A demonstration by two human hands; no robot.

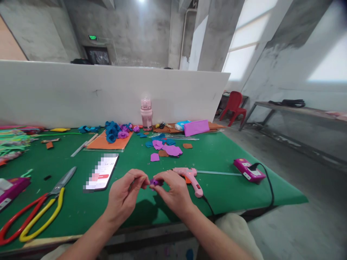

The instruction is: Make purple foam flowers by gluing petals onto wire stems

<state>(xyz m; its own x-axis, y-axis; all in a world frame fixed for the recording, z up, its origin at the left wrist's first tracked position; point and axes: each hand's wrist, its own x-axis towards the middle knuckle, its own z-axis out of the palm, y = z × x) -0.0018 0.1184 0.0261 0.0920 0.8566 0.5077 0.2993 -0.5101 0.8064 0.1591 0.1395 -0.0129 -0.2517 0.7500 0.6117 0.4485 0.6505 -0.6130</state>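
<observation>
Purple flower (155, 182), small and partly hidden, sat between our hands above the green table (222, 155). Our right hand (175, 191) pinched it; our left hand (125, 191) brought its fingertips close beside it, though we could not tell whether they gripped anything. We judged it partly formed: similar flowers (112, 131) lay seemingly finished on an orange sheet (100, 143), while loose petals (172, 150) lay unattached. A glue gun (191, 175) rested at our right, scissors (55, 192) and a phone (108, 173) at our left. Beyond a white board (114, 90) rose bare grey walls (135, 36), and a red chair (234, 104) stood to the right.
</observation>
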